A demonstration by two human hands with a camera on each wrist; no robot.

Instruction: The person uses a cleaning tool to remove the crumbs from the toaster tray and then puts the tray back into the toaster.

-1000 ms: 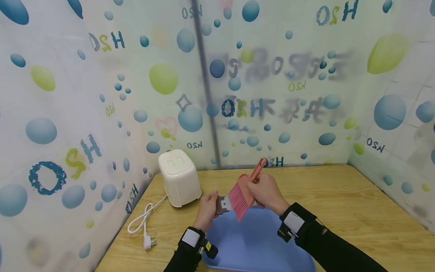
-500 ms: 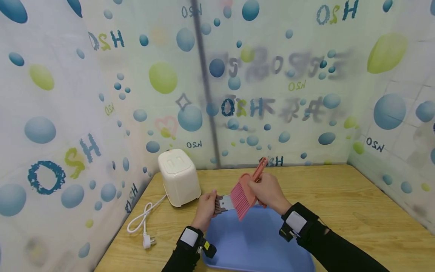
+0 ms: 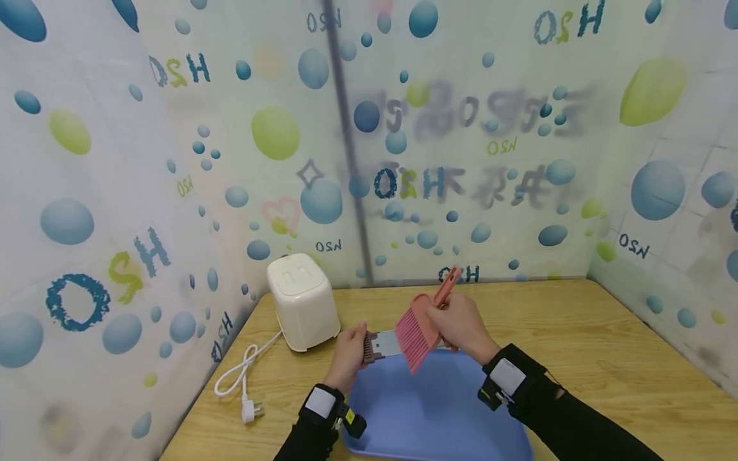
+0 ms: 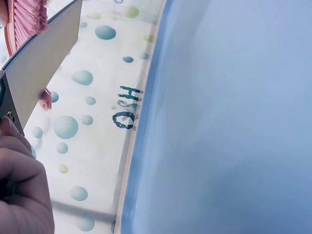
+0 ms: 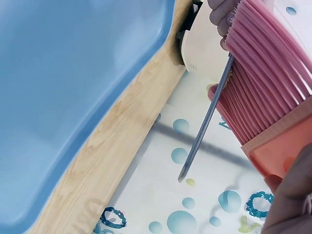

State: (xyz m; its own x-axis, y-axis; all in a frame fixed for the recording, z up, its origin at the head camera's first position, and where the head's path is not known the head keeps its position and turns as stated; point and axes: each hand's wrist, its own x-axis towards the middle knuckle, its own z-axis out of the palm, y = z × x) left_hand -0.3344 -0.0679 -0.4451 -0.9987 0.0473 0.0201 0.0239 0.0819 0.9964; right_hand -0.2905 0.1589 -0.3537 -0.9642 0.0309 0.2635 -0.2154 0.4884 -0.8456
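In the head view my left hand [image 3: 347, 356] pinches the brownish-grey end of a thin metal crumb tray [image 3: 388, 344] above a blue tray [image 3: 438, 422]. A coral brush [image 3: 414, 339] with pink bristles is gripped by my right hand [image 3: 463, 325], its handle pointing up and away. The bristles cross the plate and hide its right part. In the left wrist view, bristle tips [image 4: 45, 99] show below the plate too, so they lie on both sides of it. Seen edge-on in the right wrist view, the crumb tray [image 5: 205, 122] runs along the bristles [image 5: 265, 58].
A white toaster [image 3: 304, 304] stands at the back left of the wooden table [image 3: 582, 346]. Its white cord [image 3: 245, 363] and plug [image 3: 250, 410] lie left of the blue tray. Patterned curtains [image 3: 473, 211] enclose the table at the back and sides.
My right hand has drawn the brush slightly to the right along the crumb tray, so more of the metal plate shows. The left hand has shifted slightly left and keeps its hold.
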